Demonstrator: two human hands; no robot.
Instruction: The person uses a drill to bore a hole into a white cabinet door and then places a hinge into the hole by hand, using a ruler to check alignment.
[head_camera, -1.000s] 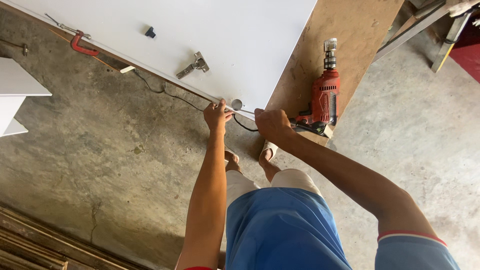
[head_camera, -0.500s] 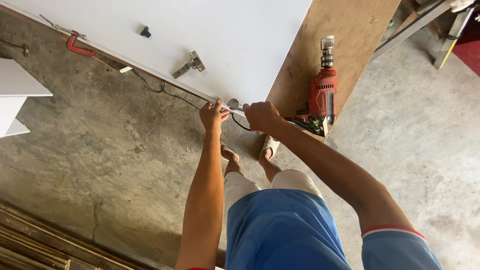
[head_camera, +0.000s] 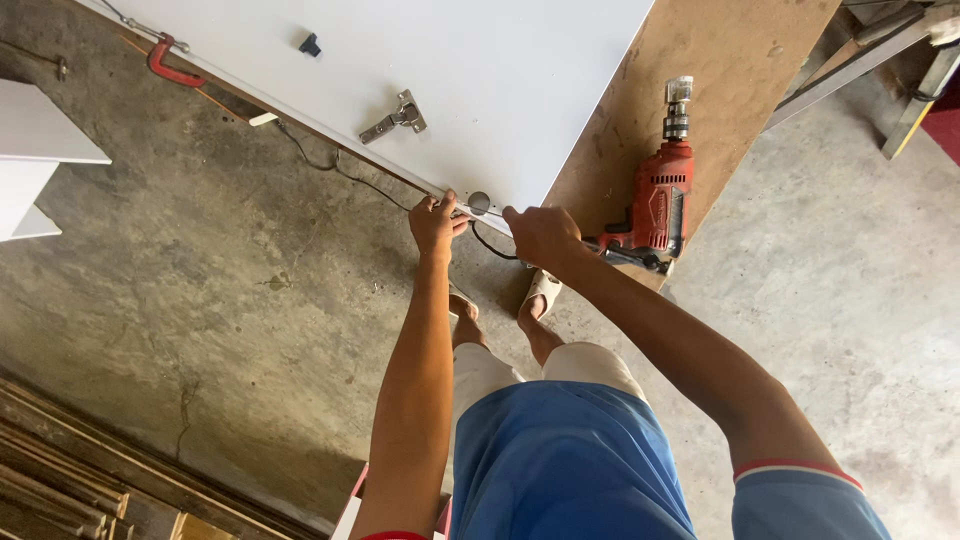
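Left hand (head_camera: 436, 222) curled over the near edge of the white panel (head_camera: 470, 70), fingers pressed together on the rim, thumb underneath. Right hand (head_camera: 540, 236) just beside it on the same edge, fingers closed and knuckles up; cannot tell whether pinching anything small. Between the two hands, a round bored hole (head_camera: 479, 202) in the panel, close to the rim. Beyond the left hand, further up the panel, a metal cabinet hinge (head_camera: 396, 117) lying loose on the white face, and past that a small dark knob (head_camera: 310, 44). Well off past the left hand along the same edge, a red clamp (head_camera: 167, 66) gripping the panel. Just past the right hand, a red electric drill (head_camera: 660, 200) lying on the brown wooden worktop (head_camera: 740, 60), chuck pointing away, its black cord (head_camera: 340, 170) trailing under the panel edge toward the left. Below the hands, bare concrete floor (head_camera: 200, 300), sandalled feet (head_camera: 540, 292) and blue shorts (head_camera: 560, 460). Far to the lower left, stacked timber strips (head_camera: 60, 470)
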